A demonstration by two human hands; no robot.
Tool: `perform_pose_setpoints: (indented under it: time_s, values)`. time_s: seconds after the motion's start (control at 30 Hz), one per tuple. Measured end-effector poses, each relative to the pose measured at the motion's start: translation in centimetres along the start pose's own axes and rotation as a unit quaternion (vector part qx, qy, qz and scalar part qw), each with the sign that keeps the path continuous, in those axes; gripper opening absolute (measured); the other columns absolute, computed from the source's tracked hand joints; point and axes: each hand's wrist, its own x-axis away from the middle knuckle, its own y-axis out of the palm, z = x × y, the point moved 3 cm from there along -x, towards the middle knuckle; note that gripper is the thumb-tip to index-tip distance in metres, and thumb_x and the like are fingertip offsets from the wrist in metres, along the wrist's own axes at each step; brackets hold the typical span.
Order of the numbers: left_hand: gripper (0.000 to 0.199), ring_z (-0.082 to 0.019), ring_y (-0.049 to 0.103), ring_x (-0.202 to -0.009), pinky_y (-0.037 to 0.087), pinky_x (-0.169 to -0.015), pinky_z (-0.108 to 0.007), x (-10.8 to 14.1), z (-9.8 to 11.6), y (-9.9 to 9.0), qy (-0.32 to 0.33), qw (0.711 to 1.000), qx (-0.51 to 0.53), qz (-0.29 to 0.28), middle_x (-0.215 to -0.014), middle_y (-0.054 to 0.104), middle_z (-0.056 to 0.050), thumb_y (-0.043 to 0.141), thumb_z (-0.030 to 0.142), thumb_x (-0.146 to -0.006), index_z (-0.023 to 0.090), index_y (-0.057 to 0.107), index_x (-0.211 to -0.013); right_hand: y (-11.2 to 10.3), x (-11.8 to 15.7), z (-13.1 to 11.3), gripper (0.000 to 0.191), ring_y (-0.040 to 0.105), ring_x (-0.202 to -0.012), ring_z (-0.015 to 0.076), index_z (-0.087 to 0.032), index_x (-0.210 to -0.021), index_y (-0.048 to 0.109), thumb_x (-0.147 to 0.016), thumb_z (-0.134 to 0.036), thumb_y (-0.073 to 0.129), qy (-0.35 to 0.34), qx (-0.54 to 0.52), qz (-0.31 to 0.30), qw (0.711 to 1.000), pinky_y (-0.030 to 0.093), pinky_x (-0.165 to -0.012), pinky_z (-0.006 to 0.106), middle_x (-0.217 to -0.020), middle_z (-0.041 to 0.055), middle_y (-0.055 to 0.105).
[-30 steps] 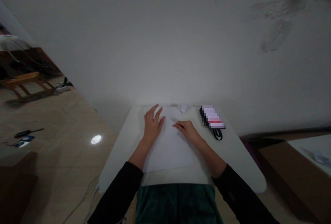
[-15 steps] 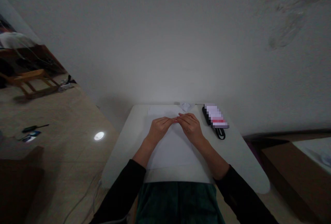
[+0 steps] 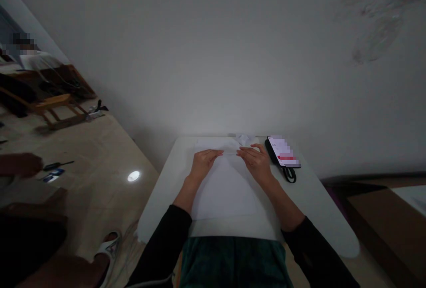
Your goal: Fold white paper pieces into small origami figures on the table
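One white paper sheet lies flat at the middle of a white folding table, its long axis running 12 to 6 o'clock, pointing away from the wearer's body. A fold line crosses it toward 12 o'clock, with a layered flap beyond; white on white, the exact folds cannot be read.

Left hand rests at the sheet's 10 o'clock, right hand at its 2 o'clock, both palms down. Fingers are extended and released, neither clenched nor grasping; the fingertips point inward along the fold line, near each other but apart.

Judgement: even, flat pressure from both hands, worked outward along the crease, should give a sharper line and keep the sheet from slipping.

Outward: crumpled white tissue at the table's far edge, 12 o'clock. Smartphone, screen pixelated, at 1 o'clock, black cable looped at its near end. Black sleeves and green velvet trousers at 6 o'clock. At 9 o'clock over the tile floor, a co-worker's hand sits near a black-handled screwdriver. White slide sandal at 7 o'clock; wooden stool at 10 o'clock.
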Motion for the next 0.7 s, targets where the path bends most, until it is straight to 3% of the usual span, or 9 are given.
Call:
perform_pose_setpoints:
  time_s: [0.17,0.27,0.4,0.5,0.57,0.7]
  values:
    - [0.021,-0.020,0.070,-0.082,0.054,-0.081,-0.035,0.1,0.8,-0.1,-0.067,0.996,-0.002,0.053,-0.092,0.075,-0.005,0.057,0.035,-0.090,0.025,0.074,-0.097,0.3,-0.1,-0.8,0.020,0.072,-0.081,0.0171,-0.023,-0.091,0.073,-0.095,-0.022,0.053,0.034,-0.055,-0.004,0.998,0.044,-0.090,0.038,-0.091,0.0045,0.077]
    - [0.026,-0.019,0.068,-0.089,0.053,-0.082,-0.032,-0.2,1.5,0.2,-0.116,0.986,0.091,0.079,-0.094,0.074,-0.006,0.055,0.041,-0.090,0.022,0.072,-0.096,0.4,0.1,-1.2,0.019,0.071,-0.076,0.0189,-0.023,-0.090,0.074,-0.093,-0.026,0.056,0.098,-0.125,0.019,0.987,0.048,-0.083,0.038,-0.089,0.0055,0.077]
    - [0.041,-0.013,0.061,-0.058,0.048,-0.052,-0.022,-0.5,1.3,0.9,-0.222,0.936,0.257,0.095,-0.071,0.068,-0.001,0.060,0.051,-0.084,0.016,0.065,-0.105,0.9,0.5,-1.2,0.018,0.071,-0.081,0.0228,-0.022,-0.086,0.076,-0.085,-0.036,0.064,0.242,-0.239,0.052,0.939,0.053,-0.081,0.038,-0.088,0.0058,0.077]
    - [0.047,-0.010,0.052,-0.042,0.040,-0.038,-0.020,-0.4,0.6,1.0,-0.275,0.911,0.289,0.105,-0.056,0.059,0.003,0.061,0.057,-0.081,0.013,0.065,-0.096,1.5,0.8,-0.9,0.024,0.071,-0.080,0.0241,-0.021,-0.083,0.076,-0.080,-0.042,0.066,0.339,-0.294,0.067,0.891,0.054,-0.078,0.037,-0.086,0.0051,0.077]
    - [0.045,-0.008,0.047,-0.036,0.035,-0.033,-0.019,-0.2,0.4,0.8,-0.286,0.914,0.269,0.106,-0.052,0.054,0.004,0.058,0.056,-0.082,0.013,0.065,-0.089,1.9,0.8,-0.8,0.027,0.070,-0.077,0.0235,-0.018,-0.082,0.076,-0.079,-0.043,0.065,0.359,-0.318,0.052,0.876,0.054,-0.074,0.035,-0.083,0.0053,0.076]
    - [0.036,-0.006,0.043,-0.037,0.033,-0.033,-0.018,0.3,0.9,0.5,-0.256,0.944,0.180,0.108,-0.056,0.055,0.004,0.055,0.049,-0.087,0.015,0.067,-0.088,2.8,0.9,-0.7,0.030,0.067,-0.068,0.0214,-0.016,-0.078,0.073,-0.076,-0.044,0.066,0.354,-0.380,-0.040,0.854,0.051,-0.064,0.030,-0.075,0.0057,0.074]
